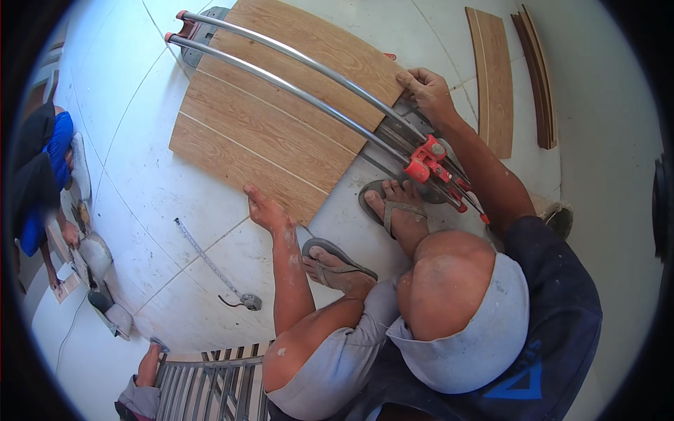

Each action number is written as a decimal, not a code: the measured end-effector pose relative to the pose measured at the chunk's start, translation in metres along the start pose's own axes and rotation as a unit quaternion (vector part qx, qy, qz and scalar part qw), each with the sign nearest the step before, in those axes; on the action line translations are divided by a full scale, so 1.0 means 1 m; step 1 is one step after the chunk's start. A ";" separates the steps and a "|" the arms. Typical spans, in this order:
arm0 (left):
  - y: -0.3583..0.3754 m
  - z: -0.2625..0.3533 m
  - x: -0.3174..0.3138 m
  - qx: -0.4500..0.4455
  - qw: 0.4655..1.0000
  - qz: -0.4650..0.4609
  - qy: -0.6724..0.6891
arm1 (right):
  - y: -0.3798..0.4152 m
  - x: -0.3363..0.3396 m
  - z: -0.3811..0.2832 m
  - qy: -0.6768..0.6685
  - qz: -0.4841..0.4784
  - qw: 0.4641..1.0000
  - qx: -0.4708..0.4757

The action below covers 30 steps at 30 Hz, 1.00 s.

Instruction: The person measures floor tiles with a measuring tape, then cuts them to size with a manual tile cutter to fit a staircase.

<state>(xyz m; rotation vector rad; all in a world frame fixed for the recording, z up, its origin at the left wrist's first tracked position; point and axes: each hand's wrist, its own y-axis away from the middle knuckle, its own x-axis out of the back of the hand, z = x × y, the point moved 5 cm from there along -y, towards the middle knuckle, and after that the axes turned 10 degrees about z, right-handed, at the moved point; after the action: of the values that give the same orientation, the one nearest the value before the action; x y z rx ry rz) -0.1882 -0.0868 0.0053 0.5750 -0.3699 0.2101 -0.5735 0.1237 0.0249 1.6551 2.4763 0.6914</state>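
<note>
A large wood-look tile (267, 133) with pale lines along it lies on a manual tile cutter, under the cutter's two steel rails (281, 35). The cutter's red carriage (428, 163) sits at the near end of the rails. At the tile's right corner my right hand (430, 91) is closed on the edge, thumb on top. My left hand (268, 210) grips the tile's near left edge, with some of its fingers hidden. An extended tape measure (250, 302) rests on the floor to the left of my feet.
Wood-look strips (491, 81) stand at the right, with a narrow stack (537, 77) by the wall. A metal slatted frame (210, 379) is at the lower left. Another person (53, 154) works at far left beside buckets; another person's leg (149, 365) shows below.
</note>
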 end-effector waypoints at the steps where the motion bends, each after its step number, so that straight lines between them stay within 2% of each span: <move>1: -0.003 0.000 -0.003 0.003 1.000 -0.009 0.008 | -0.002 0.000 -0.002 0.000 0.000 1.000 -0.001; 20: 0.001 0.002 -0.002 0.009 1.000 -0.025 0.004 | 0.001 -0.002 -0.002 0.001 0.009 1.000 -0.009; 23: 0.003 0.004 -0.004 -0.004 1.000 0.010 -0.010 | 0.000 -0.003 -0.002 0.005 0.014 1.000 -0.024; 30: -0.002 -0.004 -0.003 -0.018 1.000 0.019 -0.008 | -0.002 -0.003 0.000 0.002 0.010 1.000 -0.029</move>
<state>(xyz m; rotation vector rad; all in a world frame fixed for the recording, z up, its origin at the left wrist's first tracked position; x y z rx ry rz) -0.1893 -0.0864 0.0001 0.5357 -0.4000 0.2351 -0.5745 0.1206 0.0237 1.6613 2.4217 0.7604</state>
